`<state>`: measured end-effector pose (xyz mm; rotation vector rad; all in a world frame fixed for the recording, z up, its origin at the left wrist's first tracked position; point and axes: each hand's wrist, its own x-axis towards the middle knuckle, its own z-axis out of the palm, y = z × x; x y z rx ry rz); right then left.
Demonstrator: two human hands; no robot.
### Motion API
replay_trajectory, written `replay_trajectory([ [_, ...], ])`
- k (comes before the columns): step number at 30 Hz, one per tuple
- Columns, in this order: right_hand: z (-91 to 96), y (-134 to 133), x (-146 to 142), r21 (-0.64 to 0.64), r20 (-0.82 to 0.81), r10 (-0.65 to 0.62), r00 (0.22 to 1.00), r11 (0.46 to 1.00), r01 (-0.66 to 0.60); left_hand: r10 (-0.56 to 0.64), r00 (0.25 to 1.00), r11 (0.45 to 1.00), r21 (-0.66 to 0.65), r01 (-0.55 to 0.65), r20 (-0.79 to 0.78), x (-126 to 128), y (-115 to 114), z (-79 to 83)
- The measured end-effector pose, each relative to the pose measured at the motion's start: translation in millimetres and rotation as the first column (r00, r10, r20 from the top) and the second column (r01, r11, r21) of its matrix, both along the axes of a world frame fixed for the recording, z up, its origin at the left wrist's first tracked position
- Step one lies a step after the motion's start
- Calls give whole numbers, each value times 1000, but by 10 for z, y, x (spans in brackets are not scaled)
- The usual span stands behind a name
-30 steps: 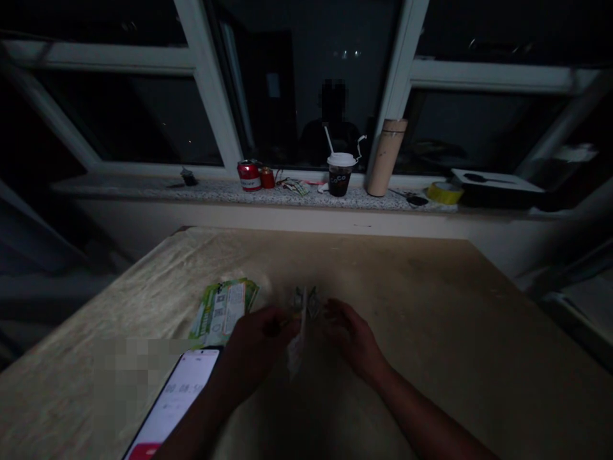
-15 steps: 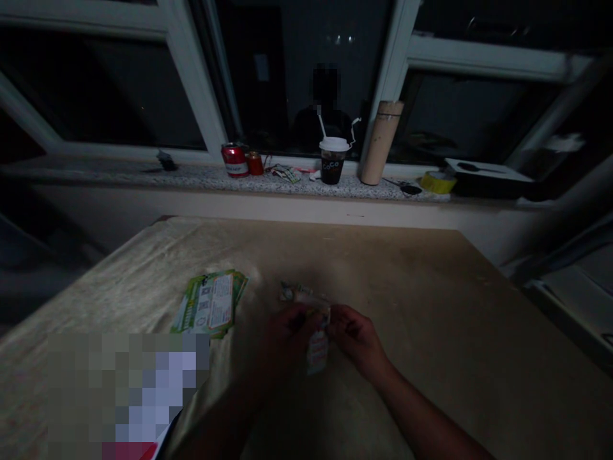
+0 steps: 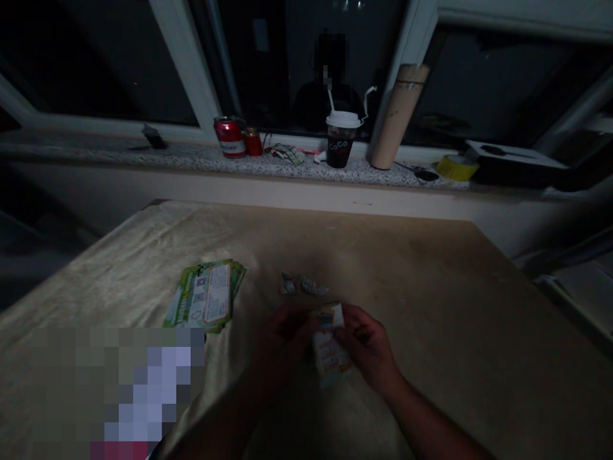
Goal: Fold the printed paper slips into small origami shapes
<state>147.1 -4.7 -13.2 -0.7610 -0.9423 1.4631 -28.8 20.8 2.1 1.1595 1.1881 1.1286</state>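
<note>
A printed paper leaflet, narrow and apparently folded, is held above the table between both hands. My left hand grips its left edge; shadow hides most of those fingers. On the other edge, my right hand pinches the paper between thumb and curled fingers. Just beyond the hands lie two small crumpled or folded printed pieces, a left piece and a right piece. To the left of my hands rests a fanned stack of green printed leaflets.
The table has a beige cover, wrinkled at left. Along the windowsill stand a red can, an orange jar, a lidded drink cup, a tall flask, yellow tape and a dark box. Pixelation covers the lower left.
The leaflet shows more of its printed face and looks wider now. My right hand has shifted slightly right and down. The small pieces beyond my hands are less covered; the view has tilted down.
</note>
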Motion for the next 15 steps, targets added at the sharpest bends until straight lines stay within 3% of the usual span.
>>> replay_trajectory([
  [4, 8, -21, 24, -33, 21, -101, 995, 994, 102, 70, 998, 997, -18, -70, 5, -13, -2, -54],
  [9, 13, -41, 42, -53, 50, -149, 988, 987, 151, -64, 998, 993, -100, 65, 20, 72, -24, -36],
  [15, 4, -66, 18, -73, 63, -187, 980, 979, 191, -104, 995, 981, -166, 101, -7, 108, -66, -55],
])
